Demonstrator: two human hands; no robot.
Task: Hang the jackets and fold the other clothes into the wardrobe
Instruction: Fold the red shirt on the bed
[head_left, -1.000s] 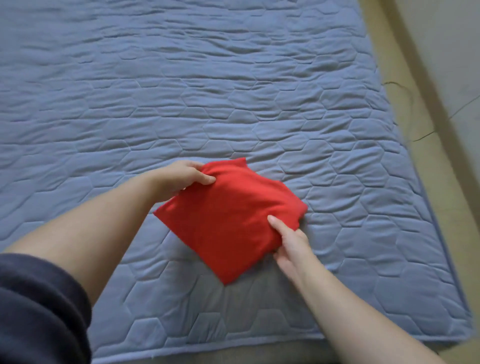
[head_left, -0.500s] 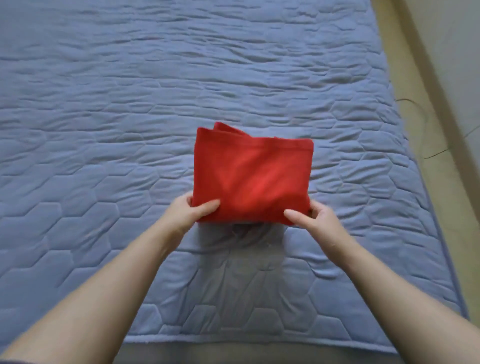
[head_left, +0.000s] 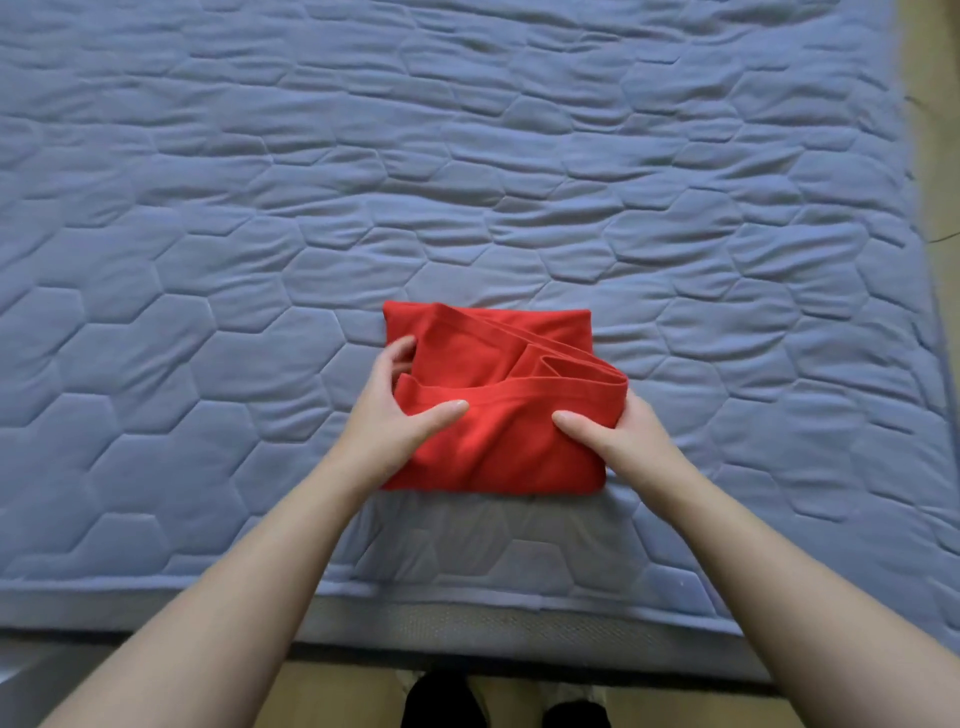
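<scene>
A folded red garment (head_left: 498, 415) lies on the blue quilted mattress (head_left: 467, 182), near its front edge. Its top layers gape open toward the far side, showing the folds inside. My left hand (head_left: 397, 415) grips the garment's left side, thumb on top and fingers tucked between the layers. My right hand (head_left: 618, 441) holds the right side, thumb lying on the cloth and fingers wrapped round the edge underneath.
The mattress stretches far back and to the left. Its front edge (head_left: 467, 608) runs just below the garment. A strip of beige floor (head_left: 940, 156) lies along the right side. My feet (head_left: 498, 701) stand on the floor at the bottom.
The garment was turned from a tilted lie to square with the mattress edge. Both hands moved from its near corners up onto its sides, and the top layers now gape.
</scene>
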